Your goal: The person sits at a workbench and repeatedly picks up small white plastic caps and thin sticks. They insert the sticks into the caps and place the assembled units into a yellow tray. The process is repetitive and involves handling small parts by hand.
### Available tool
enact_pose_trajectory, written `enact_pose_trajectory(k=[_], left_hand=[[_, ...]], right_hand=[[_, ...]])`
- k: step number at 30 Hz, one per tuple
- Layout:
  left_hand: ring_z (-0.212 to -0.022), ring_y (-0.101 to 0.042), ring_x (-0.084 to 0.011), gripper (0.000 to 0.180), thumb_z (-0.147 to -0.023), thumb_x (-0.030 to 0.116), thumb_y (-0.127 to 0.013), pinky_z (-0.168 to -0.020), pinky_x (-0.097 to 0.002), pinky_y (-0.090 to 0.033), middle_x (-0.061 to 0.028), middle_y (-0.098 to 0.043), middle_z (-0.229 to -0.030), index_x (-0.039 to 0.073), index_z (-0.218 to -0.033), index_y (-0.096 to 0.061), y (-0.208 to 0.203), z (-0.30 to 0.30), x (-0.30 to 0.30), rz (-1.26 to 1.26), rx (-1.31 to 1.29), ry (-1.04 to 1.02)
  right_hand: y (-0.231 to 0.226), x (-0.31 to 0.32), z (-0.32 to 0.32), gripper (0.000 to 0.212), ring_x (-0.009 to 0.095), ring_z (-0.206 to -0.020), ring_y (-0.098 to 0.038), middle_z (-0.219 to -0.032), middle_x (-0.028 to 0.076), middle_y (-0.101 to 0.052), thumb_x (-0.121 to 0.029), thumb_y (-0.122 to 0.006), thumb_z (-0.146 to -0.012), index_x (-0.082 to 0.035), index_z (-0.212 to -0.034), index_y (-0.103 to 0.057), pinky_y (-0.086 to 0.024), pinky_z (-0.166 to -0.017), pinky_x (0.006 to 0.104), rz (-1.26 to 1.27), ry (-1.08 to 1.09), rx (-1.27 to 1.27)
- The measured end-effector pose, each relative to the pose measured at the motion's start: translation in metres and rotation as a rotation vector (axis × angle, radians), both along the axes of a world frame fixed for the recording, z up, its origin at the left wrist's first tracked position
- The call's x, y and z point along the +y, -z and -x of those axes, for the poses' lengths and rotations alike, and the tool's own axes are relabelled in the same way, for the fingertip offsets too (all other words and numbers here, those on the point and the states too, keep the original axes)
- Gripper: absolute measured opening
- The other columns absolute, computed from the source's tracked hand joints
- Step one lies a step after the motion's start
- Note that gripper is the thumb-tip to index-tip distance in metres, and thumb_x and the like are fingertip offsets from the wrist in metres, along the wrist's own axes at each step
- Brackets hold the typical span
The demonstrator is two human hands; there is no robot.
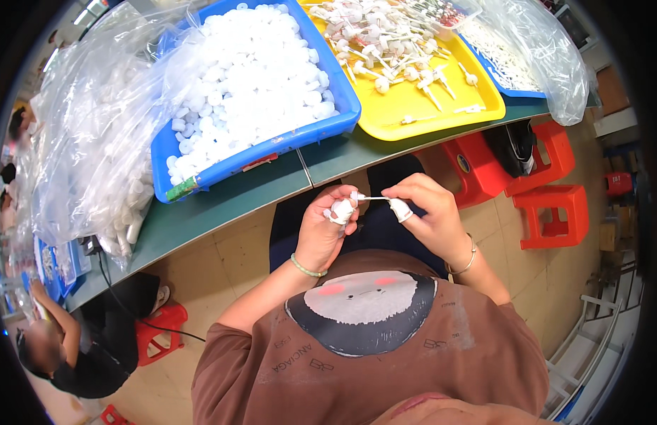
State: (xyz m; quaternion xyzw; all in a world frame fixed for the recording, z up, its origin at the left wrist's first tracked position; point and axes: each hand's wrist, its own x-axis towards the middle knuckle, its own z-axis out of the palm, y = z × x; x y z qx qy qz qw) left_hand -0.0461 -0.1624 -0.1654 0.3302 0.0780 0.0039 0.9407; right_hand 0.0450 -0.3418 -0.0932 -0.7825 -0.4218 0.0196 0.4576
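Left hand (pixel 327 227) & right hand (pixel 427 212) grip white pump part (pixel 364 199); blue tray (pixel 342 117) w/ white caps (pixel 257 78).

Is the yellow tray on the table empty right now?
No, the yellow tray holds a heap of small white pump parts with thin tubes, piled mostly toward its far end.

Bright, even light; fisheye-bent edges (dark vignette corners).

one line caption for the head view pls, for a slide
Left hand and right hand hold a small white pump part below a blue bin and yellow tray.
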Motion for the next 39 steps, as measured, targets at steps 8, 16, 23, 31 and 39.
enact_pose_trajectory(k=[8,16,23,31,39], left_hand=[[-0.073,-0.053,-0.0063,0.028,-0.09,0.012,-0.063,-0.054,-0.0183,-0.041,-0.003,-0.062,-0.094,0.002,-0.116,-0.058,0.0,-0.001,-0.001,-0.14,0.057,-0.023],[-0.07,-0.051,-0.0073,0.033,-0.092,0.011,-0.059,-0.053,-0.0183,-0.039,-0.0053,-0.063,-0.097,0.0,-0.123,-0.055,0.001,-0.001,-0.006,-0.231,0.054,-0.057],[-0.075,-0.051,-0.0086,0.037,-0.095,0.014,-0.055,-0.056,-0.018,-0.04,-0.0082,-0.059,-0.111,0.006,-0.13,-0.049,0.0,-0.002,-0.004,0.015,0.056,0.099],[-0.084,-0.056,-0.0144,0.031,-0.097,0.022,-0.046,-0.061,-0.0222,-0.046,-0.0094,-0.059,-0.107,0.002,-0.12,-0.052,0.016,-0.005,0.003,0.199,0.428,0.113],[-0.086,-0.057,-0.0137,0.037,-0.096,0.019,-0.045,-0.062,-0.0217,-0.047,-0.0138,-0.055,-0.127,0.002,-0.128,-0.048,0.014,-0.016,0.0,0.218,0.299,0.293]], right_hand=[[0.008,0.011,0.006,0.033,0.026,-0.076,-0.061,-0.085,0.009,-0.063,0.004,-0.068,-0.069,-0.003,-0.101,-0.065,-0.049,-0.066,0.0333,-0.042,0.011,-0.02],[0.01,0.019,0.011,0.033,0.024,-0.077,-0.063,-0.087,0.01,-0.066,0.006,-0.068,-0.071,-0.002,-0.102,-0.064,-0.051,-0.066,0.0323,-0.106,0.026,-0.27],[-0.044,0.023,-0.035,0.022,0.024,-0.076,-0.065,-0.087,0.011,-0.067,-0.002,-0.071,-0.076,-0.004,-0.097,-0.066,-0.051,-0.066,0.0311,-0.175,0.197,-0.298],[-0.093,0.005,-0.139,0.016,0.024,-0.079,-0.065,-0.086,0.013,-0.069,-0.009,-0.067,-0.079,-0.003,-0.094,-0.07,-0.05,-0.073,0.0331,0.282,-0.01,-0.123],[-0.098,0.032,-0.144,0.013,0.022,-0.071,-0.062,-0.079,0.008,-0.065,-0.004,-0.07,-0.074,-0.003,-0.087,-0.068,-0.049,-0.067,0.0325,0.625,-0.317,-0.071]])
